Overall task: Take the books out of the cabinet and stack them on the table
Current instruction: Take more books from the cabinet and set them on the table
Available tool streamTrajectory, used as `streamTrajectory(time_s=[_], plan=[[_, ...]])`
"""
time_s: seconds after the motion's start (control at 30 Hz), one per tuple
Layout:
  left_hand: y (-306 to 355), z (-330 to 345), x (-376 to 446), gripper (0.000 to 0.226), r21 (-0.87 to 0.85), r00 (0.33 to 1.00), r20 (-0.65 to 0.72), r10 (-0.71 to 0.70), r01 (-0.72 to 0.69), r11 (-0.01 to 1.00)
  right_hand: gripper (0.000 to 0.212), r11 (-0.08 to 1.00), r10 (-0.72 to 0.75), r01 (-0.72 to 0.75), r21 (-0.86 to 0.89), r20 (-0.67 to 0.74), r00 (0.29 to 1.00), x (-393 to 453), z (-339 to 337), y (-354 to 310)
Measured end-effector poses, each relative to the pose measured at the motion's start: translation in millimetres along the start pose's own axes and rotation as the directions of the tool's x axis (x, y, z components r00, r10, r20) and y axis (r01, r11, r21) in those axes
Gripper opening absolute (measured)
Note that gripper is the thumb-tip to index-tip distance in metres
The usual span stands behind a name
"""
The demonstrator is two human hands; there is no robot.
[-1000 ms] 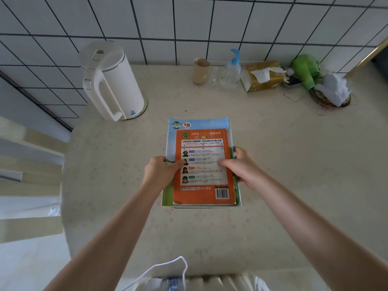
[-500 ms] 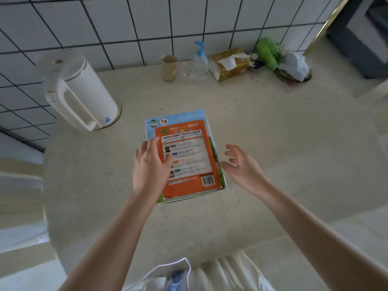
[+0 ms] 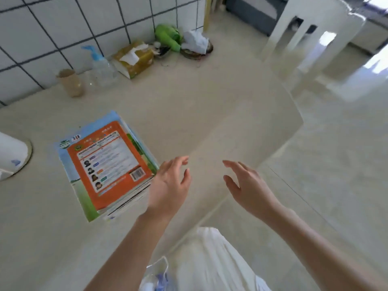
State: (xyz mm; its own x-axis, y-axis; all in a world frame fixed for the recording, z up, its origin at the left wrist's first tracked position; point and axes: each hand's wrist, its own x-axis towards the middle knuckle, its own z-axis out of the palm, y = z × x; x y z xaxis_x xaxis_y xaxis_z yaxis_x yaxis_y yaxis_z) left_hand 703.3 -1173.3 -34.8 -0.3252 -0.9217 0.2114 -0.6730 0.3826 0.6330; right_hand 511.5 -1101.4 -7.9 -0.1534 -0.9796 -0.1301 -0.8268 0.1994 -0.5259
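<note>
A: Where are the books (image 3: 107, 164) found?

B: Stacked on the table (image 3: 189, 106), nothing gripped; left hand (image 3: 168, 185) and right hand (image 3: 249, 185) are spread wide, empty.

A: The risk?

B: The overhanging stack could be clipped and toppled.

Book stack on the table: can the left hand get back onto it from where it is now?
Probably yes. The left hand is open, holds nothing and hovers just right of the book stack. Nothing lies between them, and the orange top cover is bare.
</note>
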Motion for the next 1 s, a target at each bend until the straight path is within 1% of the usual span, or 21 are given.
streamTrajectory(time_s=[0.1,0.23,0.4,0.47,0.53,0.6,0.7,0.73,0.8,0.83,0.87,1.0], plan=[[29,24,-13,0.029,0.008,0.993,0.118,0.023,-0.024,1.0,0.041,0.996,0.09,-0.09,-0.008,-0.039,0.995,-42,-8,30],[81,54,-42,0.027,-0.031,0.968,0.228,0.109,-0.105,0.994,0.04,0.98,0.2,-0.199,0.016,-0.114,0.973,-113,-17,75],[138,92,-96,0.024,-0.115,0.906,0.359,0.222,-0.193,0.974,0.038,0.929,0.371,-0.362,0.08,-0.197,0.908,-215,-28,117],[164,112,-124,0.025,-0.151,0.861,0.431,0.271,-0.228,0.962,0.039,0.889,0.458,-0.447,0.103,-0.233,0.858,-265,-30,132],[192,133,-153,0.027,-0.188,0.8,0.509,0.318,-0.258,0.948,0.039,0.842,0.538,-0.521,0.139,-0.276,0.796,-316,-31,148],[224,156,-186,0.027,-0.238,0.727,0.565,0.389,-0.307,0.921,0.04,0.776,0.628,-0.602,0.189,-0.312,0.713,-371,-33,160],[266,181,-225,0.027,-0.323,0.614,0.627,0.48,-0.356,0.877,0.041,0.681,0.729,-0.68,0.272,-0.345,0.591,-434,-34,172],[285,192,-242,0.027,-0.358,0.55,0.653,0.52,-0.381,0.852,0.041,0.631,0.77,-0.71,0.311,-0.36,0.527,-460,-34,177],[311,207,-266,0.027,-0.408,0.454,0.684,0.57,-0.41,0.816,0.042,0.562,0.819,-0.739,0.371,-0.374,0.435,-496,-32,183],[327,218,-281,0.027,-0.44,0.395,0.698,0.597,-0.421,0.793,0.042,0.514,0.847,-0.754,0.409,-0.378,0.373,-517,-32,186],[336,223,-289,0.026,-0.463,0.361,0.704,0.611,-0.42,0.781,0.042,0.491,0.859,-0.759,0.428,-0.38,0.342,-527,-31,188],[383,263,-330,0.026,-0.538,0.18,0.736,0.653,-0.43,0.725,0.043,0.34,0.921,-0.775,0.533,-0.357,0.158,-583,-30,204]])
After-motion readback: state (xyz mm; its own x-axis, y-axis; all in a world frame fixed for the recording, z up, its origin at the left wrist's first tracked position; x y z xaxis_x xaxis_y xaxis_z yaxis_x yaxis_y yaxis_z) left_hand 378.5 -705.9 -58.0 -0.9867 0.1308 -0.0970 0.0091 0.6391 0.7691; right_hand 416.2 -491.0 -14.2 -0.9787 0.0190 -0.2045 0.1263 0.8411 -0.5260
